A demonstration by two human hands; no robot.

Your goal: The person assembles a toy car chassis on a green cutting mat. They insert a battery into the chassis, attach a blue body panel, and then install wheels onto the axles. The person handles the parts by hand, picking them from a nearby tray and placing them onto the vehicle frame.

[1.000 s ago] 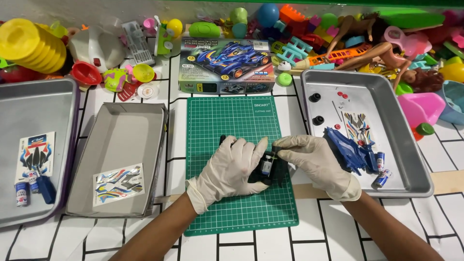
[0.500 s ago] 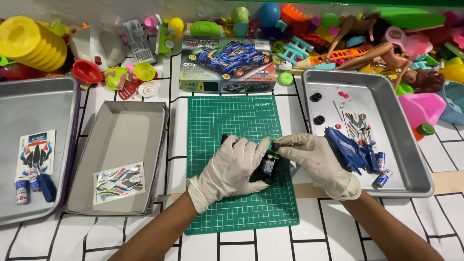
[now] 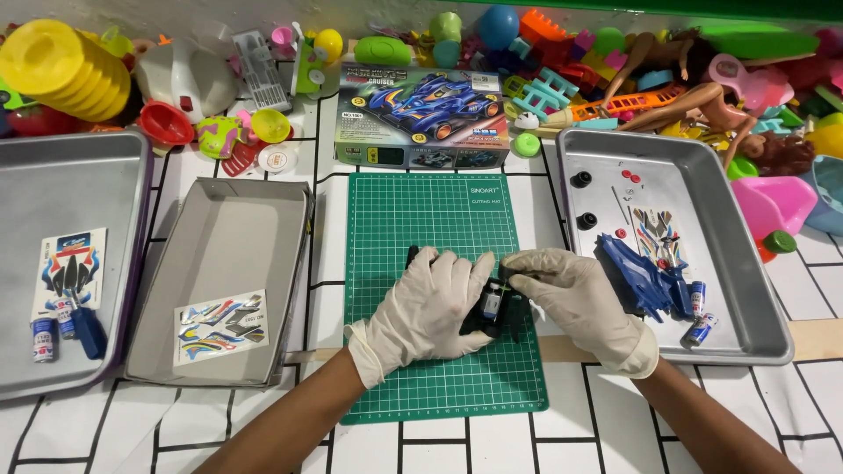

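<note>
Right hand (image 3: pixel 580 303) fingertips (image 3: pixel 520 263) pinched shut over top of black toy car chassis (image 3: pixel 494 309), probably on a small part — too small to tell. Left hand (image 3: pixel 428 305) curled closed round chassis left side, clamping it to green cutting mat (image 3: pixel 430 219). Best to keep left grip firm, press straight down, avoid twisting. Chassis: black, low, small silver-blue motor showing at centre. Sits mid-mat, lower half, between grey box lid (image 3: pixel 219 281) and right metal tray (image 3: pixel 746 263) holding blue car body (image 3: pixel 637 272).

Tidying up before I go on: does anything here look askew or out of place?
Mostly orderly. The grey box lid sits slightly skewed beside the green cutting mat, and toys lie jumbled along the back. Both gloved hands, left and right, hold the black chassis.
</note>
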